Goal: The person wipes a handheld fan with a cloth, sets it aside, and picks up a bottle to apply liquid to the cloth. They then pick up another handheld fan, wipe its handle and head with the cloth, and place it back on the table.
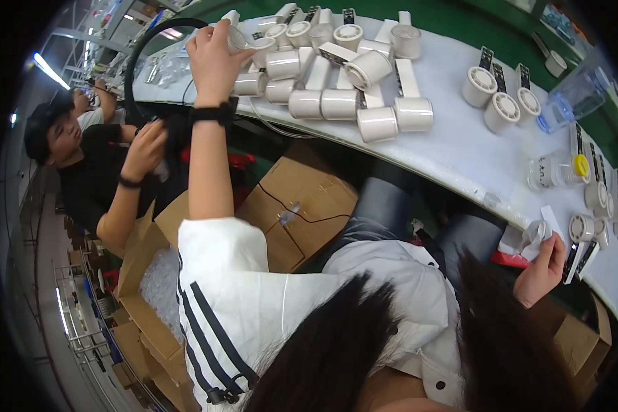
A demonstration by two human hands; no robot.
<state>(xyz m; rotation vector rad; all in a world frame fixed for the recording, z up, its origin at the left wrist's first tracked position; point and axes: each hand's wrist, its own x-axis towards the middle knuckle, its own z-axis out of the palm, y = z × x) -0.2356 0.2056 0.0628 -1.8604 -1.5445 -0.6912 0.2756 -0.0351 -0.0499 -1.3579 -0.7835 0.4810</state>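
Observation:
My left hand [215,65] reaches to the far left of the table, fingers curled round a white cylindrical track light [237,39] at the edge of a cluster. Many similar white track lights [338,104] lie beside it, each a glossy cylinder joined to a flat bar. At the right, near the table's front edge, my right hand [544,271] pinches a crumpled white wipe [534,235], perhaps cloth or thin plastic. Just beyond that hand lies another track light [581,228] with a vented round face.
Three vented lights [502,111] stand at the back right near a clear blue-tinted container [575,99] and a yellow-capped clear jar [559,170]. Cardboard boxes [299,199] sit below the table; one holds clear plastic bags [161,285]. A co-worker [82,147] is at the left.

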